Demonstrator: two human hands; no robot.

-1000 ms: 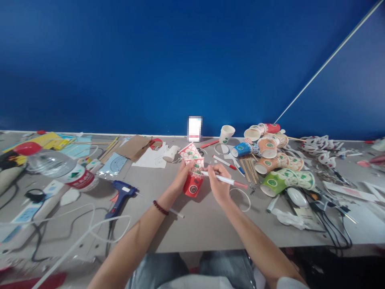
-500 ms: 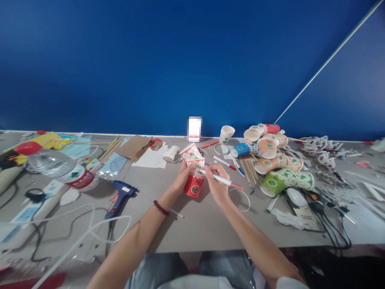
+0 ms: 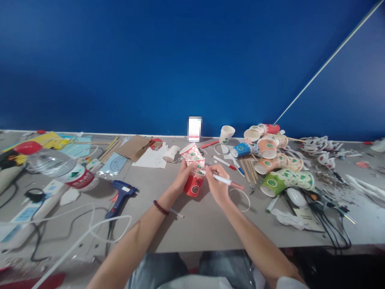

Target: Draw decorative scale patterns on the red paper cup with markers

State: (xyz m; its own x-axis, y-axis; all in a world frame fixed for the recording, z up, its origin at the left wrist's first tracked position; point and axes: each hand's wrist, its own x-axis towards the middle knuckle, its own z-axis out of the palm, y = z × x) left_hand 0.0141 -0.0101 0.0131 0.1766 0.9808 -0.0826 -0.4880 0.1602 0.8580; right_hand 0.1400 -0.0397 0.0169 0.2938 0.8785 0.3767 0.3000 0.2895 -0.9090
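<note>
My left hand (image 3: 181, 178) is wrapped round a red-and-white paper cup piece (image 3: 192, 186), which looks like cups joined end to end and leans slightly left. In my right hand (image 3: 217, 182) a white marker with a red end (image 3: 225, 180) is pinched like a pen. Its tip points left and meets the cup's side near the middle, though whether it touches is too small to tell. A white cup lying on its side (image 3: 172, 153) is just beyond my left hand. A white wire ring (image 3: 249, 200) lies right of my right wrist.
Left stand a water bottle (image 3: 64, 168), a blue glue gun (image 3: 122, 196) and a power strip (image 3: 33, 216) with loose cables. Right are joined paper cups (image 3: 275, 182), wooden sticks (image 3: 247, 170), markers (image 3: 224, 162) and a white mouse (image 3: 296, 197). A phone (image 3: 195, 129) leans against the blue wall.
Both hands, the cups and the marker stay almost where they were. At the far right, white strips on the table have changed shape and position.
</note>
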